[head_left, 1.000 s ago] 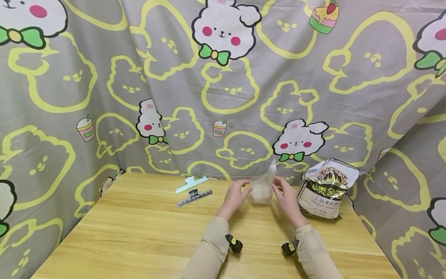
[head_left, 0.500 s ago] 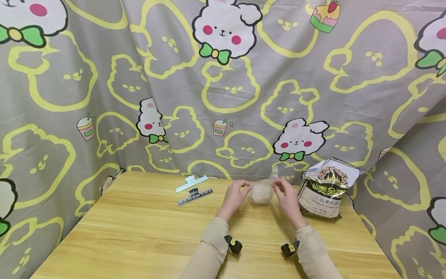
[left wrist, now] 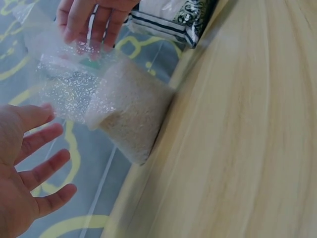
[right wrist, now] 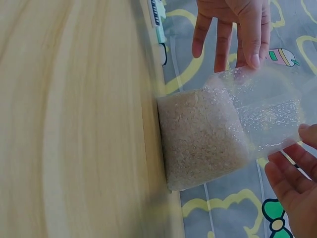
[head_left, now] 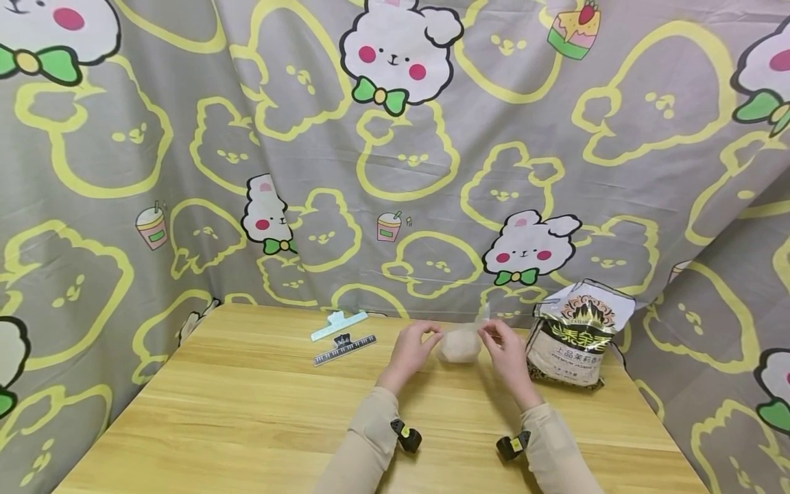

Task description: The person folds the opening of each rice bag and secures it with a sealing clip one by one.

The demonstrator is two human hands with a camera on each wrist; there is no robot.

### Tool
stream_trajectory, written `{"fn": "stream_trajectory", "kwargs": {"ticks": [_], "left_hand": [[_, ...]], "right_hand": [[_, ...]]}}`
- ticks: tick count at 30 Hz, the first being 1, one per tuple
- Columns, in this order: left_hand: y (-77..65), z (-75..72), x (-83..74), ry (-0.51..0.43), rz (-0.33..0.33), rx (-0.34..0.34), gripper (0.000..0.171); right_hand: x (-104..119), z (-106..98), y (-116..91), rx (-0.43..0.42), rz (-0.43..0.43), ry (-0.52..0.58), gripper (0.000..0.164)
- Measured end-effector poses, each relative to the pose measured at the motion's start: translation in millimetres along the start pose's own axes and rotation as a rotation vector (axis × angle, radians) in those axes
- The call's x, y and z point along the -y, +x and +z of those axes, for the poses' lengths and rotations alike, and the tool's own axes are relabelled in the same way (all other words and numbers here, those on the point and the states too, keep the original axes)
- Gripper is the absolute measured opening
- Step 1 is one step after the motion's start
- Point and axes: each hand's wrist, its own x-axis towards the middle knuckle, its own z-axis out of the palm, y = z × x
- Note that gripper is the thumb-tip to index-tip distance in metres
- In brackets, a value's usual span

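A small clear plastic bag of rice [head_left: 459, 345] stands on the table in the head view, between the two hands. Its lower part [right wrist: 198, 134] is packed with pale grains, and loose clear film rises above them. My left hand [head_left: 412, 348] pinches one edge of that film between thumb and index finger, the other fingers spread, as the left wrist view shows of the left hand [left wrist: 29, 173]. On the opposite edge, my right hand [head_left: 503, 346] pinches the film; the right wrist view shows the right hand [right wrist: 294, 186] with thumb and fingertips on it.
A large printed jasmine rice bag [head_left: 577, 343] stands just right of the right hand. To the left lie a mint-coloured clip [head_left: 338, 325] and a black clip with piano keys [head_left: 345, 350]. A patterned curtain [head_left: 333, 158] hangs behind the wooden table [head_left: 247, 412].
The film's tall peak has come down and the bag's top is spread flatter between the hands. My left hand has shifted slightly left and both hands' fingers have closed more on the film edges.
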Motion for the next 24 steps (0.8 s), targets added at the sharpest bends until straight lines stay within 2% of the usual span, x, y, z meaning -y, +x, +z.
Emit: {"fn": "stream_trajectory", "kwargs": {"ticks": [5, 14, 18, 24], "left_hand": [[-2.7, -6.0, 0.2, 0.008, 0.007, 0.002, 0.016], [-8.3, -17.0, 5.0, 0.036, 0.022, 0.011, 0.016], [-10.4, -22.5, 6.8, 0.05, 0.033, 0.022, 0.017], [-14.5, -29.1, 9.7, 0.015, 0.014, 0.045, 0.016]], "right_hand": [[4.3, 2.0, -1.9, 0.019, 0.021, 0.024, 0.006], [8.5, 9.8, -6.3, 0.011, -0.029, 0.033, 0.005], [13.5, 11.0, -8.3, 0.03, -0.015, 0.044, 0.004], [19.9, 14.1, -10.6, 0.037, -0.017, 0.051, 0.005]]}}
